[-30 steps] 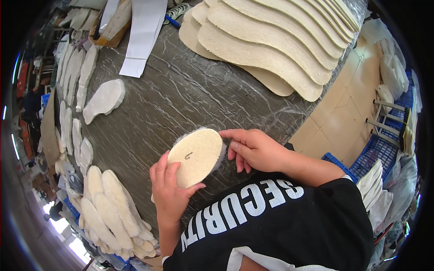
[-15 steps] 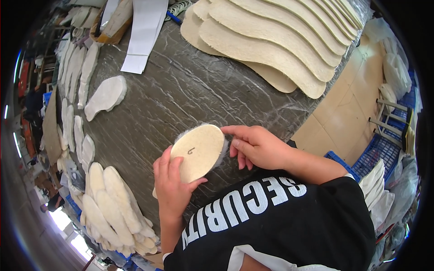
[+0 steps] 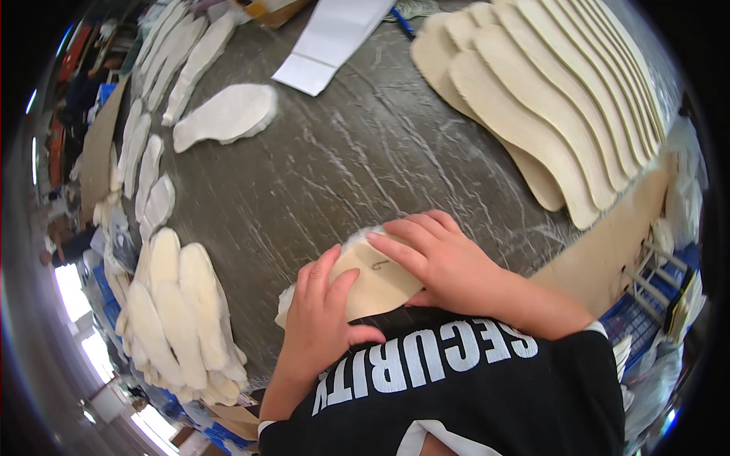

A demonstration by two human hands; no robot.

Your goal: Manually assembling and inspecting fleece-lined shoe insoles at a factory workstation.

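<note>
A cream insole point(image 3: 380, 287) with a mark on its face and white fleece fringing its far edge lies across the near side of the table, close to my shirt. My left hand point(image 3: 319, 311) grips its left part, fingers over the top and thumb toward the near edge. On the right end, my right hand point(image 3: 445, 262) holds on with its fingers along the far rim and the thumb low by the near edge. Both hands cover much of the insole. Farther off to the left lies a white fleece insole piece point(image 3: 228, 114).
A fanned stack of large cream insoles point(image 3: 532, 114) covers the far right of the dark, plastic-covered table point(image 3: 342, 175). Fleece insoles point(image 3: 179, 304) are heaped at the left, with more pieces point(image 3: 198, 64) in rows beyond. White paper point(image 3: 331, 45) lies at the back.
The insole has turned from upright to lying more crosswise and nearer my body. My right hand has gone from fingertips at its edge to gripping its right end. The whole view has shifted.
</note>
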